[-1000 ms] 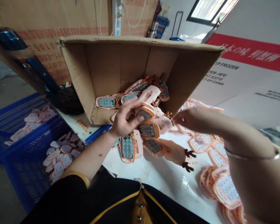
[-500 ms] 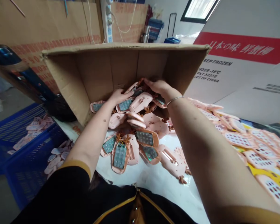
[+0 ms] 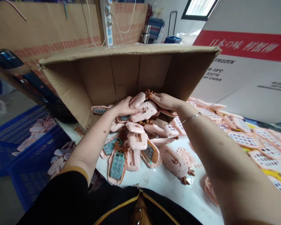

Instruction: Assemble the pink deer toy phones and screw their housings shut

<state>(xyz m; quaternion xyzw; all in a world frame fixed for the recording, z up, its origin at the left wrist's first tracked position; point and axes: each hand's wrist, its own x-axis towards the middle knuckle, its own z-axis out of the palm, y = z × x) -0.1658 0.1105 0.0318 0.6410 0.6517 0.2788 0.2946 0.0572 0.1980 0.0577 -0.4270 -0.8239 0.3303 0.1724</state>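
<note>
A cardboard box [image 3: 126, 75] lies on its side with its mouth toward me. Pink plastic shells with brown antler-shaped tips spill out of it in a heap. My left hand [image 3: 125, 107] rests on the heap's left side, fingers spread and thumb stretched across a pink shell [image 3: 145, 112]. On the right, my right hand [image 3: 165, 101] lies with its fingers stretched over brown antlers [image 3: 150, 93] at the back of the heap. Some shells face up and show a grey-green circuit board [image 3: 117, 165]. Another shell [image 3: 175, 161] lies back up on the white tabletop.
Blue baskets [image 3: 21, 175] with pink parts stand at the lower left. Pink panels with dotted openings [image 3: 243, 139] cover the table's right side, on yellow material. A large white carton [image 3: 245, 75] rises behind them. A power strip [image 3: 109, 31] hangs at the back.
Both hands have come toward me, drawing shells out of the box. More shells now lie over the front of the heap, and one circuit-board shell has shifted nearer to me.
</note>
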